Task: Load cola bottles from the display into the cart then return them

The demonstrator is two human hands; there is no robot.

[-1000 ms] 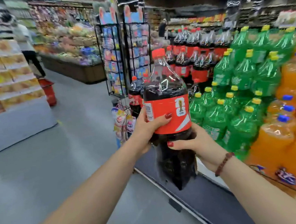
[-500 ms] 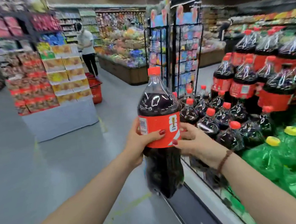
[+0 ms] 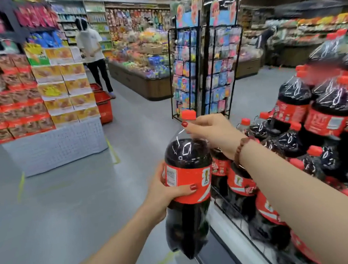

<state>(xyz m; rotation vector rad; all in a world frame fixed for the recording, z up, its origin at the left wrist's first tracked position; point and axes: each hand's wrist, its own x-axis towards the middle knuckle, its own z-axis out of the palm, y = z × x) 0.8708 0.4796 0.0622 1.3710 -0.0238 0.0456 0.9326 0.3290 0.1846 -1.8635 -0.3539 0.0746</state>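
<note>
A large cola bottle [image 3: 186, 171] with a red label and red cap hangs upright in front of me, beside the display's left edge. My left hand [image 3: 164, 193] grips its red label from the left, thumb across the front. My right hand [image 3: 213, 131] grips the bottle's neck just under the cap. The cola display [image 3: 321, 130] fills the right side, with several red-capped bottles stacked in tiers. No cart is in view.
A black wire rack of small packets [image 3: 202, 65] stands behind the bottle. A stack of boxed goods [image 3: 38, 96] on a white base is at left. A red basket [image 3: 103, 105] and a person in white [image 3: 92, 52] are in the aisle. Grey floor lies at left.
My right hand has moved up from the bottle's label to its neck. The bottle sits lower and nearer the display's left end, and the view has swung left.
</note>
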